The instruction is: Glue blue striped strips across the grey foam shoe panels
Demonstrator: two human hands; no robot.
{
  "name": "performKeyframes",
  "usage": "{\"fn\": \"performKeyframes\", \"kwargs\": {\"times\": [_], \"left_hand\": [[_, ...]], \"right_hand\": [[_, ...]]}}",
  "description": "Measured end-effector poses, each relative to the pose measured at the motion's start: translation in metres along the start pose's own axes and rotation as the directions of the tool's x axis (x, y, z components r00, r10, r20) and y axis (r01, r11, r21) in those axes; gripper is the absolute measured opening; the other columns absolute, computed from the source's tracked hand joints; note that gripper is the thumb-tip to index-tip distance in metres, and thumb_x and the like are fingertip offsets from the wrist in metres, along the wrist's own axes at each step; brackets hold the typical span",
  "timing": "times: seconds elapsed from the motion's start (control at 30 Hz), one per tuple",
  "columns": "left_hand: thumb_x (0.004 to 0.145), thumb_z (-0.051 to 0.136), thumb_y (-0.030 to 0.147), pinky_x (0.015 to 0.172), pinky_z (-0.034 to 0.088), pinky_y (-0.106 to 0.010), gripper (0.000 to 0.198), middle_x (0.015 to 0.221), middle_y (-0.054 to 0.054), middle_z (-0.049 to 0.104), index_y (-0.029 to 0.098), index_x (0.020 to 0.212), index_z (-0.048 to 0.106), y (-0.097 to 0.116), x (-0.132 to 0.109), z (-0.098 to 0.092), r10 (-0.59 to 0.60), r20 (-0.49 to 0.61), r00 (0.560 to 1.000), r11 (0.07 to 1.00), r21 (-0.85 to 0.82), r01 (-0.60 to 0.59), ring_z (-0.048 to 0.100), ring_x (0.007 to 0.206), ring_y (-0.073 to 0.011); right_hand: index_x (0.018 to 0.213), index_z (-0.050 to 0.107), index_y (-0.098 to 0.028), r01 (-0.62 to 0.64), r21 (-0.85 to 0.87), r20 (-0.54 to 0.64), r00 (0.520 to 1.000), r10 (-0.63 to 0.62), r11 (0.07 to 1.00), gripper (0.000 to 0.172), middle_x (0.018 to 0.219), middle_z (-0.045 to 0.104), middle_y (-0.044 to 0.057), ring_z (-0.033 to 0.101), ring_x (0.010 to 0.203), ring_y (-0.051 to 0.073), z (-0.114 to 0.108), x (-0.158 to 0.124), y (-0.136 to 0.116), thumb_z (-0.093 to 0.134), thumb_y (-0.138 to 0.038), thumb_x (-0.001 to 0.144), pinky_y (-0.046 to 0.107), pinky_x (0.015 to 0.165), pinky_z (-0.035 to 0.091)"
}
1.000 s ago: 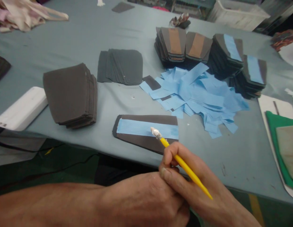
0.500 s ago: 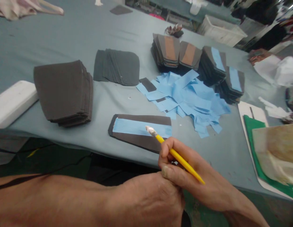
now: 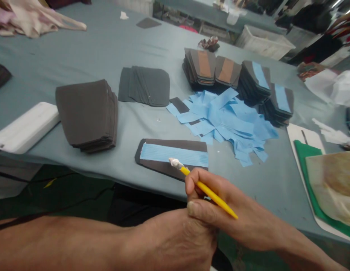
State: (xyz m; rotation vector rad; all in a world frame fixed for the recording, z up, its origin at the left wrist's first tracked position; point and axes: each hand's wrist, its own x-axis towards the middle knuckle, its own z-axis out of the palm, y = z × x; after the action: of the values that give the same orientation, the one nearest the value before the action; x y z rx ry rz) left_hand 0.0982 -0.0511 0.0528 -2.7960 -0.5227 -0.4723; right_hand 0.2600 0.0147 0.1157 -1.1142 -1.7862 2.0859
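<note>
My right hand (image 3: 220, 203) is closed round a yellow stick (image 3: 209, 192) with a white clotted tip, which hovers over the near edge of a dark piece with a blue strip (image 3: 172, 155) lying flat at the table's front. My left hand (image 3: 177, 241) sits low in front of the table, just under the right hand; its fingers are hidden. A stack of plain dark pieces (image 3: 87, 113) stands to the left of the flat piece. A loose heap of blue strips (image 3: 228, 120) lies behind it on the right.
Stacks of dark pieces with brown strips (image 3: 204, 67) and blue strips (image 3: 267, 84) stand behind the heap. A thin fanned dark pile (image 3: 145, 86) lies mid-table. A white block (image 3: 25, 127) sits at the left edge, a white board with green sheet (image 3: 307, 150) at the right.
The stick's tip has slid a little to the left along the blue strip's near edge. The view has shifted; both hands keep their grip and place.
</note>
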Motion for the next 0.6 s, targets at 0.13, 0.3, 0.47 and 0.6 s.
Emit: {"fn": "performKeyframes", "kwargs": {"times": [0.13, 0.3, 0.47, 0.6], "left_hand": [[0.080, 0.054, 0.008, 0.097, 0.049, -0.045, 0.038, 0.100, -0.013, 0.080, 0.013, 0.103, 0.084, -0.006, -0.010, -0.002, 0.011, -0.024, 1.000, 1.000, 0.016, -0.011, 0.068, 0.096, -0.0302], [0.083, 0.053, 0.011, 0.110, 0.045, -0.046, 0.037, 0.104, -0.019, 0.079, 0.007, 0.104, 0.083, -0.010, -0.016, -0.004, -0.011, -0.025, 1.000, 0.999, 0.036, 0.012, 0.068, 0.100, -0.0322], [0.087, 0.057, 0.014, 0.117, 0.043, -0.045, 0.035, 0.112, -0.012, 0.081, 0.014, 0.112, 0.082, -0.015, -0.024, -0.014, -0.027, 0.055, 0.998, 0.999, 0.041, 0.025, 0.069, 0.112, -0.0300], [0.091, 0.058, 0.013, 0.098, 0.051, -0.042, 0.032, 0.107, -0.004, 0.082, 0.018, 0.114, 0.080, -0.018, -0.033, -0.022, -0.090, 0.136, 0.987, 0.994, 0.072, 0.081, 0.070, 0.100, -0.0242]], "right_hand": [[0.104, 0.053, -0.023, 0.026, 0.020, 0.028, 0.999, -0.027, 0.999, 0.035, 0.088, 0.054, -0.004, 0.047, 0.074, 0.010, -0.002, -0.004, 0.006, 0.069, -0.054, 0.103, 0.023, 0.068, 0.043], [0.108, 0.053, -0.023, 0.034, 0.007, 0.042, 0.999, -0.034, 0.999, 0.033, 0.097, 0.059, 0.001, 0.051, 0.081, 0.013, -0.006, -0.001, 0.004, 0.060, -0.055, 0.107, 0.026, 0.073, 0.045], [0.109, 0.053, -0.023, 0.057, -0.034, 0.064, 0.996, -0.055, 0.998, 0.023, 0.090, 0.055, -0.002, 0.049, 0.076, 0.012, 0.004, 0.016, -0.002, 0.060, -0.045, 0.106, 0.025, 0.070, 0.043], [0.110, 0.054, -0.026, 0.104, -0.213, -0.003, 0.994, -0.107, 0.972, 0.012, 0.081, 0.051, -0.006, 0.047, 0.069, 0.011, 0.020, 0.034, -0.007, 0.059, -0.034, 0.102, 0.024, 0.065, 0.041]]}}
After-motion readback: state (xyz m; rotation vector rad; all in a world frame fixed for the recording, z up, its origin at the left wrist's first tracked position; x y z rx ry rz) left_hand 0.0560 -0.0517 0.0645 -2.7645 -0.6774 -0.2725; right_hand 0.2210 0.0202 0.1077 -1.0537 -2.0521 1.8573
